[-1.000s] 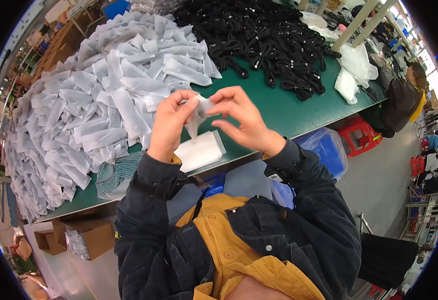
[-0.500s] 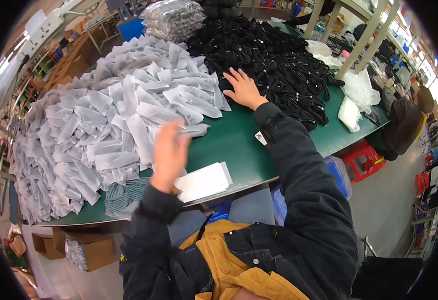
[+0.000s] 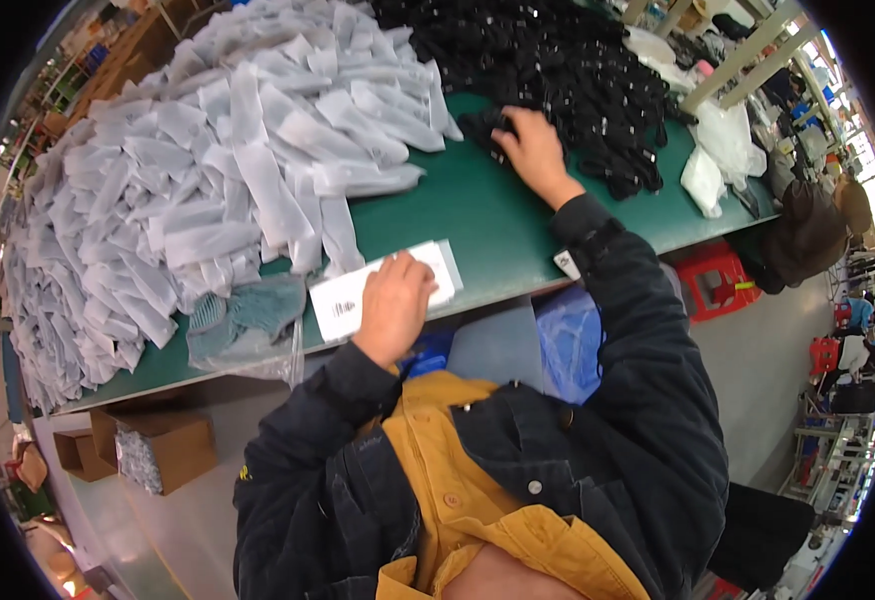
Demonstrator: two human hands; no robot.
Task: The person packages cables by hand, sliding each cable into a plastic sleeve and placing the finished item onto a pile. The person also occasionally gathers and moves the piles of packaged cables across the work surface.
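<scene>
My left hand (image 3: 396,308) rests on a small stack of flat white bags (image 3: 336,303) at the table's front edge, its fingers bent and pressed together on the top bag. My right hand (image 3: 540,155) reaches forward to the near edge of a heap of black cord bundles (image 3: 548,60). Its fingers curl around one black cord bundle (image 3: 488,130), partly hidden by the hand. A large heap of filled, translucent whitish sleeves (image 3: 188,190) spreads over the left of the green table (image 3: 478,230).
A grey-green striped knit glove (image 3: 248,315) lies on clear plastic by the front edge. A small white tag (image 3: 567,264) sits beside my right sleeve. White plastic bags (image 3: 723,150) lie at right, above a red stool (image 3: 715,280). Cardboard boxes (image 3: 173,450) stand below left.
My left hand has come down from the sleeve heap onto the white bags. My right hand has gone from spread fingers to gripping a black bundle. The view has tilted downward.
</scene>
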